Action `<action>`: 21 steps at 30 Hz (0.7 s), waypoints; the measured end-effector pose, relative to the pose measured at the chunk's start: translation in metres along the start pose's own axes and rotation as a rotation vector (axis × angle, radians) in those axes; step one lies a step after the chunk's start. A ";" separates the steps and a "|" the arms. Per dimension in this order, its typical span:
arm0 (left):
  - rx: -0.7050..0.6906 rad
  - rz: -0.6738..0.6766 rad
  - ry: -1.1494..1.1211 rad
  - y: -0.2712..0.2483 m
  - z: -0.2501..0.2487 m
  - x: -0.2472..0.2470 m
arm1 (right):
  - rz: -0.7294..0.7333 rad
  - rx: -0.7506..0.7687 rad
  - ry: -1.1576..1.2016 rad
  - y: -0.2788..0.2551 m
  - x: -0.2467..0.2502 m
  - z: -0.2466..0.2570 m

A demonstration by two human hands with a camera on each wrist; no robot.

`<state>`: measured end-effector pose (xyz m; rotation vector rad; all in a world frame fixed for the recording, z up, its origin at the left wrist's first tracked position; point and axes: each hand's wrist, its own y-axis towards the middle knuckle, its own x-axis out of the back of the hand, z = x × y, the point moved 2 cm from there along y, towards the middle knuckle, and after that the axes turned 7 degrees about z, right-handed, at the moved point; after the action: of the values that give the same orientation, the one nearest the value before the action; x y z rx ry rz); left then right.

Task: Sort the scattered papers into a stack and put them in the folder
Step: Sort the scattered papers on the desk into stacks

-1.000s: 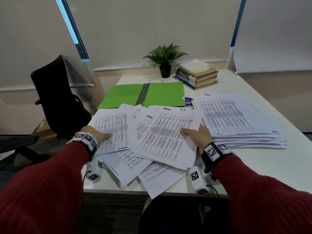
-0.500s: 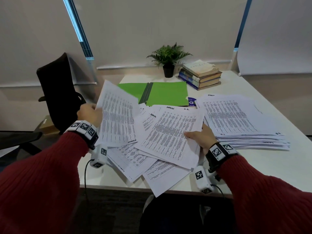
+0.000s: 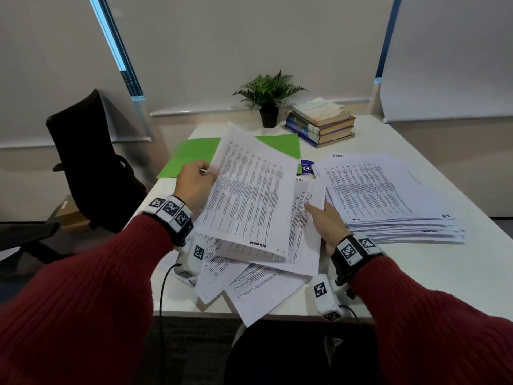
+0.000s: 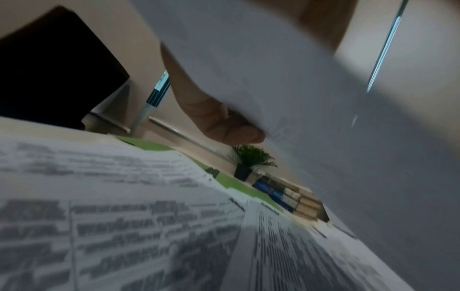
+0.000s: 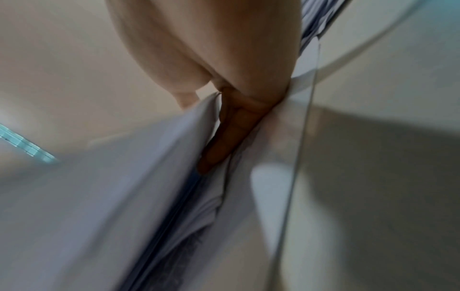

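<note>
Scattered printed papers [image 3: 249,284] lie overlapped at the near middle of the white table [image 3: 416,273]. My left hand [image 3: 206,172] pinches one printed sheet [image 3: 249,195] by its left edge and holds it tilted above the pile; in the left wrist view the thumb [image 4: 224,126] presses this sheet [image 4: 311,98]. My right hand [image 3: 312,208] pinches the raised right edge of another sheet [image 3: 305,240], its fingers [image 5: 224,137] underneath. A loose stack of papers [image 3: 388,195] lies to the right. The open green folder [image 3: 191,157] lies behind, partly hidden by the lifted sheet.
A potted plant [image 3: 268,98] and a pile of books [image 3: 322,123] stand at the table's far edge. A blue card [image 3: 306,166] lies between folder and stack. A black chair [image 3: 83,162] stands left of the table. Some sheets overhang the near edge.
My left hand picked a sheet off the left of the pile and swung it up and to the right. My right hand lifted the right edge of the top sheet.
</note>
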<state>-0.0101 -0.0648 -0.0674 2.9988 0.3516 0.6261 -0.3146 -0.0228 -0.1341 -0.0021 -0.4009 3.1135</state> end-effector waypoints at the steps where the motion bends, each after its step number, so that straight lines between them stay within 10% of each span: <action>1: 0.015 0.025 -0.005 -0.004 0.001 -0.010 | -0.003 -0.012 0.024 0.003 0.001 -0.002; 13: 0.340 0.366 0.877 -0.018 0.032 0.020 | 0.025 0.088 -0.120 0.011 0.009 -0.009; 21: 0.298 0.476 0.699 -0.025 0.052 0.035 | 0.017 0.064 -0.135 0.022 0.008 -0.018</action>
<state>0.0362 -0.0330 -0.1037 3.0286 -0.2970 1.8130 -0.3227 -0.0392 -0.1571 0.2074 -0.3037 3.1516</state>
